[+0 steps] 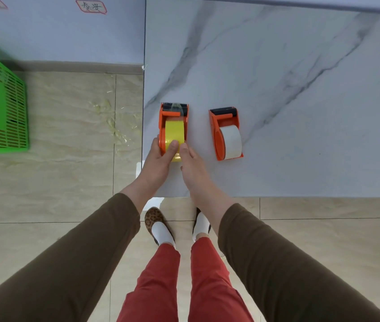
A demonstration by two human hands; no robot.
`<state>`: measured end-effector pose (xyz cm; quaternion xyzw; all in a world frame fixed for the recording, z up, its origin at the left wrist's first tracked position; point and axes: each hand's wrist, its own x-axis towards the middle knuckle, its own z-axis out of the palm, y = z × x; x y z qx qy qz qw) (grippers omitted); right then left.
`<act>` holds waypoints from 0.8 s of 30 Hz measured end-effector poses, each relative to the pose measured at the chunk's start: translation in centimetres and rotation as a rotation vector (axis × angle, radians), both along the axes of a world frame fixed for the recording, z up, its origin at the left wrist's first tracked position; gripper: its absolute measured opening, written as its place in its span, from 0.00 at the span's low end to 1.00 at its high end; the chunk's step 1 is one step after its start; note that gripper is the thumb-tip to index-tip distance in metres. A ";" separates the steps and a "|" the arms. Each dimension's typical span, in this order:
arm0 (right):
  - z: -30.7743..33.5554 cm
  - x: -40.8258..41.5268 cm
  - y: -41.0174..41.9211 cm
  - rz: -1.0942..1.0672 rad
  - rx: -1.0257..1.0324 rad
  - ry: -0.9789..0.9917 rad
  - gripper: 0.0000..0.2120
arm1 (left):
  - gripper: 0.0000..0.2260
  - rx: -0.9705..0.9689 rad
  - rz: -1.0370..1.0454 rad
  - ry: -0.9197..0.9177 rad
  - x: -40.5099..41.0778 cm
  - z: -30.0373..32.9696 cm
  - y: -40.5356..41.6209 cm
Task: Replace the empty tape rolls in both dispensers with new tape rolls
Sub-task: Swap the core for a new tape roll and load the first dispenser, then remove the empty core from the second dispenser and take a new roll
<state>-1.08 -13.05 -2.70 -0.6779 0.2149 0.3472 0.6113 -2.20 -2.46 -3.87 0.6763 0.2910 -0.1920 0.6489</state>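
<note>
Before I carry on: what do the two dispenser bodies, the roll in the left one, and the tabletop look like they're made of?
Both dispenser bodies, left dispenser and right dispenser, look like moulded orange plastic, matte and uniformly coloured. The yellow tape roll looks like glossy plastic film, given the sheen near the left hand's thumb. The tabletop shows grey marble veining with a smooth surface; real stone or a printed laminate, I cannot tell.

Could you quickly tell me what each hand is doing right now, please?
Left hand: grips the orange dispenser, thumb on its yellow tape roll.
Right hand: open, fingers against the dispenser's near end.

The green basket is cut off by the left edge; the yellow roll's near end is hidden by the hands.
</note>
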 end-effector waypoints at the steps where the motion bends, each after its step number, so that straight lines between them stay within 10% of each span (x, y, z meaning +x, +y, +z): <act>1: 0.0 -0.1 0.1 0.015 0.020 0.016 0.25 | 0.21 -0.003 -0.014 -0.004 0.1 0.2 -0.1; 8: 0.5 0.0 1.1 -0.005 0.198 0.130 0.34 | 0.30 -0.029 -0.024 0.075 0.7 0.5 -0.1; 17: 0.3 0.1 0.1 0.066 0.165 0.071 0.29 | 0.17 0.008 0.031 0.054 0.6 0.3 0.6; 24: 1.3 1.1 -0.7 0.129 0.064 -0.058 0.27 | 0.34 0.065 0.041 0.016 0.8 1.6 0.5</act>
